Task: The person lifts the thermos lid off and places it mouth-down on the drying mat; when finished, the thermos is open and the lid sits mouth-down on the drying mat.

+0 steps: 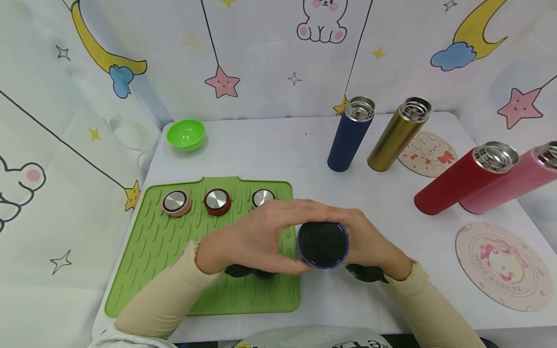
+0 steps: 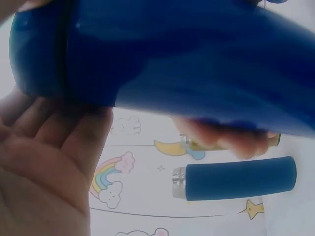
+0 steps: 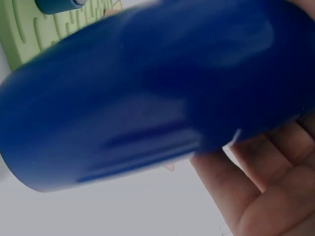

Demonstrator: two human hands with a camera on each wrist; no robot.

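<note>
Both hands hold a glossy blue flask (image 1: 323,244) upright over the mat's right edge; the head view shows its dark round top with a blue rim. My left hand (image 1: 256,234) curls its fingers and thumb around the top end. In the left wrist view a seam sets off the lid (image 2: 37,59) from the long body (image 2: 187,54), with the left fingers (image 2: 74,132) against the lid end. My right hand (image 1: 372,244) grips the body from the right, its fingers (image 2: 216,136) partly hidden behind it. The base fills much of the right wrist view.
A green mat (image 1: 152,270) carries a pink lid (image 1: 176,203), a red lid (image 1: 217,201), a gold lid (image 1: 263,196) and a dark blue lid (image 3: 59,5). Lidless flasks stand right: navy (image 1: 350,135), gold (image 1: 398,135), red (image 1: 461,181), pink (image 1: 509,181). Also here: green bowl (image 1: 186,135), round coasters (image 1: 505,266).
</note>
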